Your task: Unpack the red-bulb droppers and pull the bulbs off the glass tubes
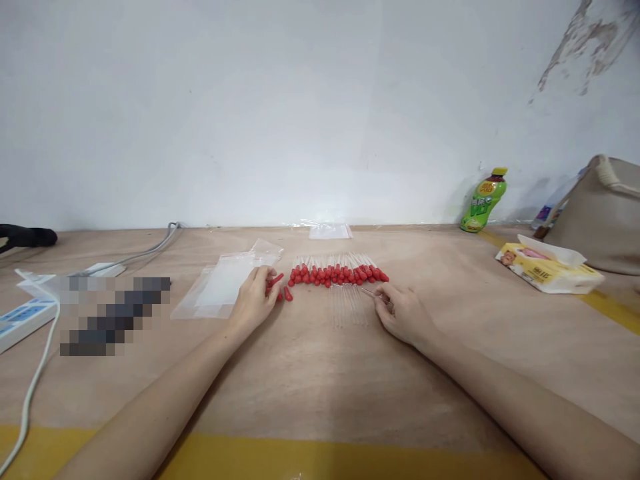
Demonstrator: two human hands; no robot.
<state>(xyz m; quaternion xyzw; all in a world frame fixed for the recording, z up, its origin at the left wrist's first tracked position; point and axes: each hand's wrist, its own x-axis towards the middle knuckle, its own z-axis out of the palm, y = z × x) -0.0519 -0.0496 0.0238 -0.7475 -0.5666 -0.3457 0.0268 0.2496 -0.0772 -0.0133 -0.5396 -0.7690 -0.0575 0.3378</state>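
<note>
My left hand (257, 293) is closed at the fingertips on a red rubber bulb (276, 280), just left of a long row. Loose red bulbs (288, 294) lie beside its fingers. My right hand (397, 308) pinches a thin clear glass tube (369, 292) that points to the left. Between the hands, droppers with red bulbs (327, 273) lie side by side, bulbs towards me and clear stems towards the wall. Closer to me, several bare glass tubes (350, 308) lie in a loose group. My right fingers partly hide the tube they hold.
Clear plastic bags (223, 283) lie left of my left hand, and another bag (330, 231) rests by the wall. A power strip (27, 317) and cable (37, 380) are at far left. On the right are a tissue pack (550, 267), green bottle (484, 203) and beige bag (597, 213).
</note>
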